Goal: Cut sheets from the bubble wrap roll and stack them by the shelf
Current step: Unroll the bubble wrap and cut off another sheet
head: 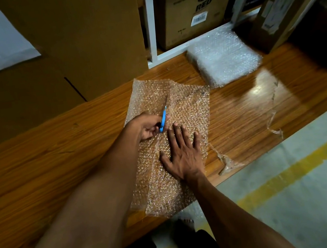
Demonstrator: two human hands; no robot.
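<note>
We have a stack [223, 58] of sheets by the shelf [189, 45] already. Our left hand [148, 126] grips the blue cutter [163, 119] mid-wrap [187, 103] on the tabletop [46, 150]; our right hand [183, 152] presses flat, fingers spread. This sheet remains uncut, unstacked.

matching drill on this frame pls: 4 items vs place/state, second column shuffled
1. left hand
2. right hand
3. stack of cut sheets
4. cardboard box marked RED

a. lies beside the white shelf frame
b. stands inside the shelf
c. holds the blue cutter
d. presses flat on the bubble wrap sheet

Pairs: 1-c, 2-d, 3-a, 4-b
</note>
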